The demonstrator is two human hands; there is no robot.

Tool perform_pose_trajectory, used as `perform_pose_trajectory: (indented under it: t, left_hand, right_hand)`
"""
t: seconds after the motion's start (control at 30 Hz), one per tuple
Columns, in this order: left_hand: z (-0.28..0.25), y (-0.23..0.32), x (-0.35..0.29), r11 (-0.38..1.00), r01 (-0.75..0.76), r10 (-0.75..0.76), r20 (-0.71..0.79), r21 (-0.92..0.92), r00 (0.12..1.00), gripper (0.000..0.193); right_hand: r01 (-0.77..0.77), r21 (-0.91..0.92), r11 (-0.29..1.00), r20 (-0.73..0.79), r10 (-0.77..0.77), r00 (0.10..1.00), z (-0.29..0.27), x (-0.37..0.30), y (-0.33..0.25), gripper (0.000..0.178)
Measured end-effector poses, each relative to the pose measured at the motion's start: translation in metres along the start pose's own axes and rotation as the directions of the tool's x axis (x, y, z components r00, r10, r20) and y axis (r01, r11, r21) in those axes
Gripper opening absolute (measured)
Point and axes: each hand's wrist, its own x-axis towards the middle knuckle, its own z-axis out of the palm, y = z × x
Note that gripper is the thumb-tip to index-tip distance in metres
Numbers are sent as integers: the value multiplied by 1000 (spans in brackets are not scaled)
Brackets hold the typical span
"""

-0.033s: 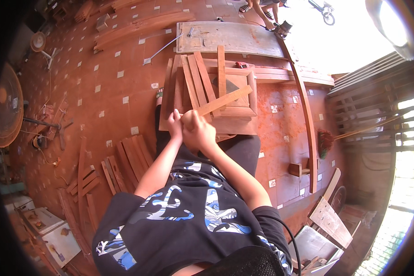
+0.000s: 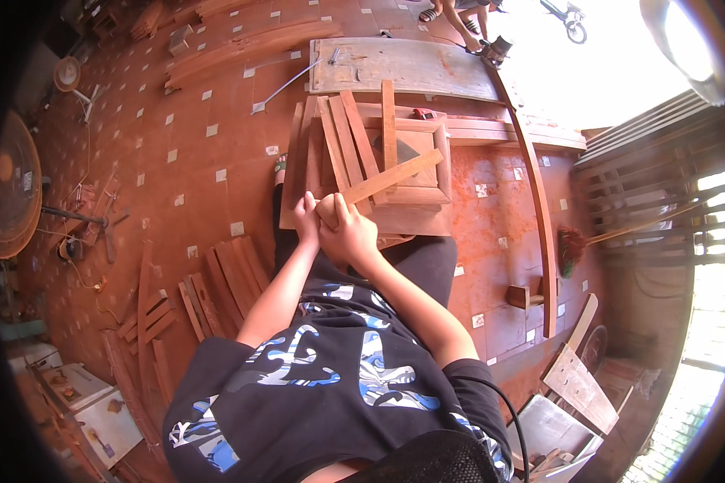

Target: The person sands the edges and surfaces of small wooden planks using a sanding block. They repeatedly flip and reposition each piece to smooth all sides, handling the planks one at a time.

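A light-brown wooden strip (image 2: 399, 175) slants from my hands toward the upper right, lying over other strips. My right hand (image 2: 349, 232) is closed in a fist round its near end. Pressed against that fist, my left hand (image 2: 306, 219) is closed at the strip's tip with the thumb up; its fingers are mostly hidden. Beneath are several loose strips (image 2: 353, 129), one upright-looking strip (image 2: 388, 121), and a panelled wooden piece (image 2: 427, 196) with a raised frame. A small red-and-black object (image 2: 424, 113) lies at its far edge.
Beyond stands a low, worn board (image 2: 411, 68) with small tools on it. Another person's hand (image 2: 474, 44) holds a power tool (image 2: 495, 52) on a long plank (image 2: 532, 177). Wooden pieces (image 2: 238, 274) lie left of me; a fan (image 2: 16, 185) stands farther left; a broom (image 2: 570, 249) lies right.
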Motion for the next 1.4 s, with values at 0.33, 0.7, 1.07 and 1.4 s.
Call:
perform_pose_trajectory:
  t: [0.33, 0.7, 1.07, 1.4]
  left_hand:
    - [8, 26, 0, 984, -89, 98, -53, 153, 994, 48]
    - [9, 23, -2, 989, -4, 7, -19, 149, 1000, 49]
    - [6, 18, 2, 990, -80, 83, -24, 115, 996, 48]
    - [10, 32, -6, 994, -12, 17, -49, 110, 999, 52]
  right_hand:
    - [-517, -149, 843, -61, 514, 855, -95, 95, 128, 66]
    - [32, -53, 998, -93, -37, 995, 1, 13, 21, 75]
    - [-498, -182, 848, -237, 453, 859, -82, 104, 155, 69]
    - [-110, -186, 976, -196, 73, 978, -28, 57, 83, 74]
